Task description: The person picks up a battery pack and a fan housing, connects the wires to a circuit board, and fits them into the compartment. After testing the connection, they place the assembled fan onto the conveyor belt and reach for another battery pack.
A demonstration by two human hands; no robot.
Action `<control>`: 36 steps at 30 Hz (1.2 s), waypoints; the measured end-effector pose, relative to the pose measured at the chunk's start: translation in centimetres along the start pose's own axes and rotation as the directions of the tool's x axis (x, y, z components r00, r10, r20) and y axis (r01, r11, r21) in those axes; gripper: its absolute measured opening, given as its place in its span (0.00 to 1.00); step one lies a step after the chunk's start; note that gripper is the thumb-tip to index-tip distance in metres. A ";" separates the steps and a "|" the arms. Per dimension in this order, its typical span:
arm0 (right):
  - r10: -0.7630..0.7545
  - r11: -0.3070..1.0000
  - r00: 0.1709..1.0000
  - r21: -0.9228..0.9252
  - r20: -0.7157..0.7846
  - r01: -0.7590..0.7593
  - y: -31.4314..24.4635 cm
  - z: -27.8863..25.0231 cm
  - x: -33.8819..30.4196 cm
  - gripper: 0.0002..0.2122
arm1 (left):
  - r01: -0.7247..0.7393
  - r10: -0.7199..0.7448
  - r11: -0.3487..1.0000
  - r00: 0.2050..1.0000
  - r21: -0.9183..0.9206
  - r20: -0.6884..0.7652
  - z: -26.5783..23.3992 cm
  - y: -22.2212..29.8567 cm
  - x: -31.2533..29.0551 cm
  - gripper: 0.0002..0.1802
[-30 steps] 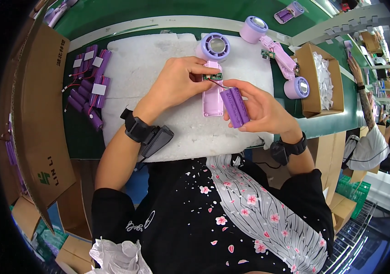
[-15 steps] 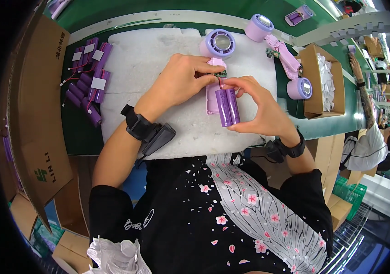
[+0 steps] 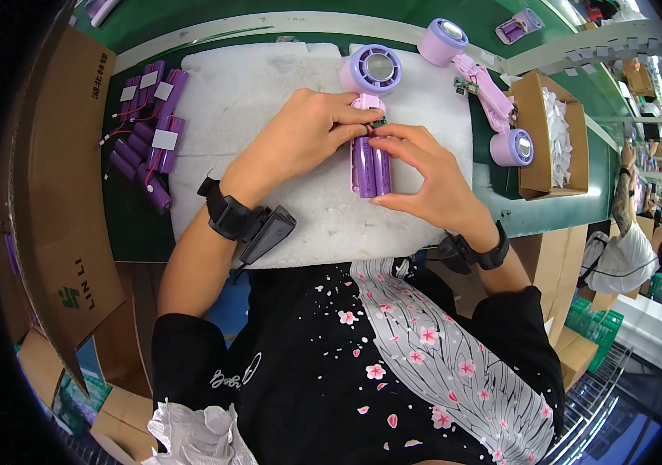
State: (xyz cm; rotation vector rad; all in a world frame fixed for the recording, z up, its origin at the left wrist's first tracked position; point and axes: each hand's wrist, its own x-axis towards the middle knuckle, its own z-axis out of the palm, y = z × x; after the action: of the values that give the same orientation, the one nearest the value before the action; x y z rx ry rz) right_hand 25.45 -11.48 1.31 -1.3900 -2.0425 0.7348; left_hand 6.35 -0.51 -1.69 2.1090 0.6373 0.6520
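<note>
A handheld fan with a round lilac head (image 3: 372, 70) and an opened pink handle (image 3: 367, 101) lies on a white foam sheet (image 3: 284, 225). My left hand (image 3: 317, 128) pinches the upper handle by a small green circuit board (image 3: 378, 122), thumb and fingertips pressed there. In my right hand (image 3: 424, 172) is a pair of purple battery cells (image 3: 373, 169), held at both ends between thumb and fingers. The cells lie over the handle's open lower part, covering most of it. Whether they are fully seated I cannot tell.
Several purple battery packs (image 3: 145, 132) with wires lie left of the foam, beside a tall cardboard box (image 3: 75, 194). At the right are another lilac fan (image 3: 511, 147), a second fan head (image 3: 443, 42) and a carton (image 3: 532, 139) of white pieces. A co-worker (image 3: 617, 260) is farther right.
My right hand has moved the battery cells left and slightly up, from beside the handle to over its open part. The left hand stays by the circuit board.
</note>
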 end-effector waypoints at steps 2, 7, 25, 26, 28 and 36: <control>0.010 1.000 1.000 -0.017 -0.021 -0.010 -0.4 0.0 -0.2 0.27 | 0.024 -0.024 1.000 1.000 0.021 0.019 -0.3 0.5 0.1 0.18; 0.013 0.999 0.999 -0.050 -0.033 -0.014 -0.3 -0.4 -0.3 0.26 | 0.016 -0.017 1.000 1.000 0.020 0.019 -0.3 0.5 0.1 0.18; -0.146 0.957 0.989 -0.255 -0.014 0.138 -0.5 -0.9 0.3 0.17 | 0.036 -0.036 0.998 0.999 -0.050 0.003 -0.3 0.2 0.8 0.15; -0.144 0.957 0.989 -0.258 -0.022 0.134 -0.4 -0.8 0.3 0.17 | 0.038 -0.038 0.998 0.999 -0.046 0.003 -0.3 0.2 0.9 0.15; -0.153 0.955 0.988 -0.262 -0.029 0.140 -0.1 -0.7 0.3 0.16 | 0.042 -0.042 0.998 0.999 -0.042 0.004 -0.1 0.1 0.9 0.15; -0.158 0.956 0.984 -0.263 -0.079 0.132 0.2 0.1 -0.2 0.17 | 0.057 -0.056 0.993 0.998 -0.106 0.013 0.0 -0.1 0.5 0.15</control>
State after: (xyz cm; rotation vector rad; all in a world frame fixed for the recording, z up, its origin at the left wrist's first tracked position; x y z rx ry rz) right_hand 25.56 -11.59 1.08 -1.3647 -2.1916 0.3403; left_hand 6.65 -0.13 -1.64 1.9873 0.6400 0.6297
